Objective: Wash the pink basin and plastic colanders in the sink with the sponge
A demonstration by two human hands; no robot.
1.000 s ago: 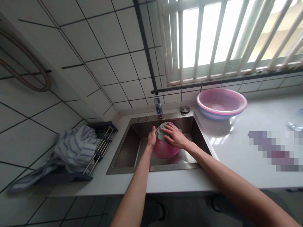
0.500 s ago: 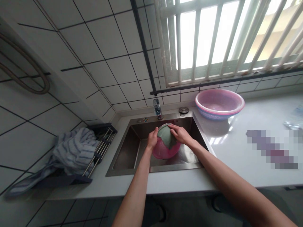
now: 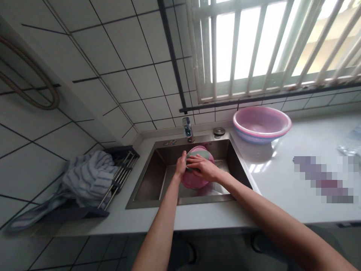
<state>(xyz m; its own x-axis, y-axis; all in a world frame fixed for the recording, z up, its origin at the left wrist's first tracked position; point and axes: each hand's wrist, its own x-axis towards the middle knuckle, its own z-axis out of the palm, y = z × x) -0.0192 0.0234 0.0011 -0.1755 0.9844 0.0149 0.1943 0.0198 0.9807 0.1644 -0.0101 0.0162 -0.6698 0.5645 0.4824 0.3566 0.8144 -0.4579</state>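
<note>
A pink plastic bowl (image 3: 194, 181) is held over the steel sink (image 3: 146, 180), turned so its outside faces me. My left hand (image 3: 181, 167) grips its left rim with the fingers curled round the edge. My right hand (image 3: 201, 168) presses a grey-green cloth (image 3: 201, 154) flat against the bowl's side, fingers pointing left. The cloth shows only above and between the fingers.
A short tap (image 3: 187, 128) stands behind the sink. A larger pink basin (image 3: 261, 123) rests on the white counter (image 3: 282, 195) to the right. A striped towel (image 3: 87, 177) lies over a dish rack (image 3: 118, 173) on the left. A barred window (image 3: 267, 41) is behind.
My right hand has swept the cloth from the bowl's upper right side down and left across it. The left hand has kept its hold on the rim.
</note>
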